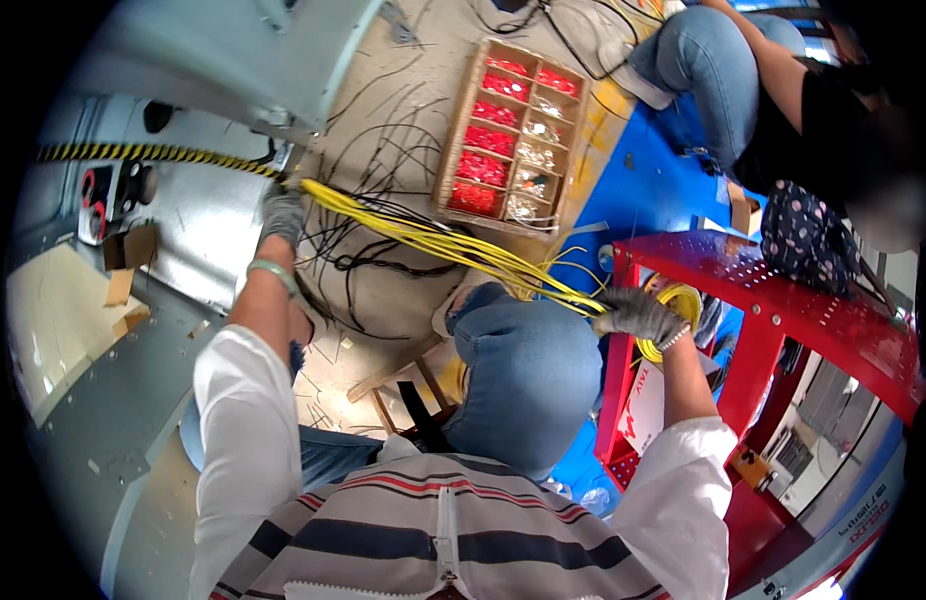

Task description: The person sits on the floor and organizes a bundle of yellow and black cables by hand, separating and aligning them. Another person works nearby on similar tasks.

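Observation:
A bundle of thin yellow wires (pixel 433 240) is stretched across in front of me, over my raised knee. My left hand (pixel 281 212), in a grey work glove, is closed around its far left end, close to the corner of a grey metal cabinet; the fingertips are partly hidden. At the other end my right hand (pixel 638 315), gloved the same way, grips the wires beside a red metal frame. Several loose black wires (pixel 383 200) lie tangled on the floor under the bundle.
A divided box (pixel 488 135) of red and clear small parts lies on the floor ahead. The red perforated frame (pixel 683 255) stands at right, with a yellow coil (pixel 678 300) beside it. Grey cabinet panels (pixel 233 60) rise at left. Another person's knee (pixel 698 75) is at the upper right.

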Demonstrator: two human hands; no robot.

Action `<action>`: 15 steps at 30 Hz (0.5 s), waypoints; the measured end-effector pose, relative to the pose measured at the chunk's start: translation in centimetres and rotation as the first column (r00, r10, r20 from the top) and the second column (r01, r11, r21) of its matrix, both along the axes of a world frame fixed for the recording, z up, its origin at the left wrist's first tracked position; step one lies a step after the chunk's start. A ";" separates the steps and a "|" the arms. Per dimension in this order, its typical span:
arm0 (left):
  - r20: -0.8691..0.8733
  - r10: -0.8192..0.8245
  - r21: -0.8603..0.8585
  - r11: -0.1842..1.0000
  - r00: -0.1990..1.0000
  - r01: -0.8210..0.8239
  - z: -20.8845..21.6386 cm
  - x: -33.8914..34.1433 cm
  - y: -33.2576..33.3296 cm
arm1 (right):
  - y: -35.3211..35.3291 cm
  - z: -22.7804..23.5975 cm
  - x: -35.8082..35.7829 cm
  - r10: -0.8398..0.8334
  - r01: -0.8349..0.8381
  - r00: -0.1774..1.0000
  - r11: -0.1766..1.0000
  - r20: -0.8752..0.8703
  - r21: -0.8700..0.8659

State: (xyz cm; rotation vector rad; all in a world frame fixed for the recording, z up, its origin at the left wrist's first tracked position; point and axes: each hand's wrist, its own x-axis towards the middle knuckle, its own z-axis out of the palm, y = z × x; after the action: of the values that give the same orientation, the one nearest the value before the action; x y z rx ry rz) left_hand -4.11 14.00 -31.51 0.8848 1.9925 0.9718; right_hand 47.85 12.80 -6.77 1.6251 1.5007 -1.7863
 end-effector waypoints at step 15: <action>-0.199 0.106 -0.300 0.940 0.974 -0.164 2.6 -8.3 -6.0 | 2.9 -12.6 -1.0 -0.108 -0.040 0.983 0.667 0.150 0.744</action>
State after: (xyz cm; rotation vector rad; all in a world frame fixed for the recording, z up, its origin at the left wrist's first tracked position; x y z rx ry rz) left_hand -12.40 8.03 -28.89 0.6835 2.3089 0.6352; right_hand 46.90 15.69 -19.34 2.0919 2.2967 -0.9898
